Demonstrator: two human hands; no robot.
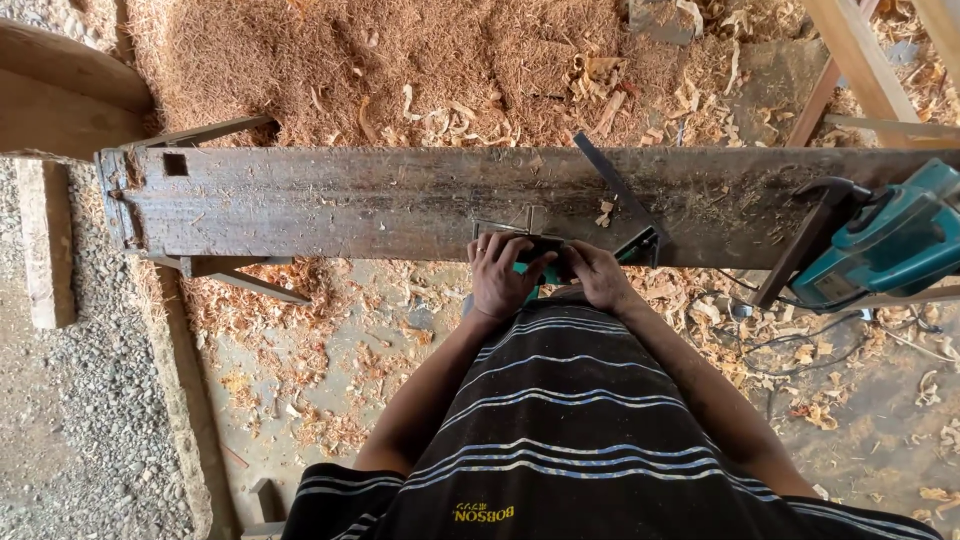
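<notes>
- While I am looking straight down past a striped shirt, both hands are meeting at the near edge of the plank.
- Left hand: fingers curling closed over a small dark tool; grip looking firm.
- Right hand: closing on the same tool from the other side, thumb tucked in.
- Tool: lying at the plank's near edge, between the hands; mostly covered, so I cannot tell its kind.
- Planer: teal, sitting well apart at the plank's right end, cord trailing down.
- Shavings: heaping beyond the plank.
- Step, as I am judging it: adjusting or fitting the tool, not cutting.
- Next move, I am guessing: calling for one hand steadying while the other is working the small parts.
</notes>
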